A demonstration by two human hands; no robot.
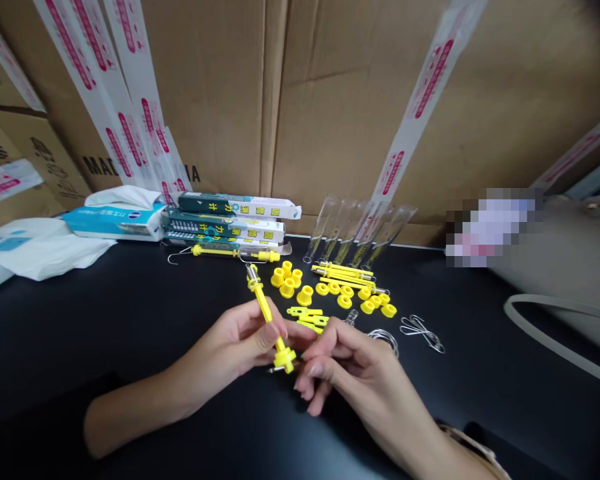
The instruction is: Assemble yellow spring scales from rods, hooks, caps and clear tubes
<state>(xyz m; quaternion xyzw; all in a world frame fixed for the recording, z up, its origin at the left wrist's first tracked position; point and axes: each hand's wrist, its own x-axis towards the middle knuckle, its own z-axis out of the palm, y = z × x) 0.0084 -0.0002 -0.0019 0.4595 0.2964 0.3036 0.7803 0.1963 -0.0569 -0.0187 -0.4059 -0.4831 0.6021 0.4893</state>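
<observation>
I've got the left hand pinching the yellow rod between thumb and fingers, so that's the nearer hand; the long axis slants from the far end, out ahead and leftward, back to the flanged end between my hands, just beside the right hand, fingers curled, though whether they're gripping anything, I can't tell.

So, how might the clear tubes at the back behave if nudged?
The clear tubes would probably tip easily, being tall and narrow. Once down, their round shape could let them roll on the flat table.
</observation>
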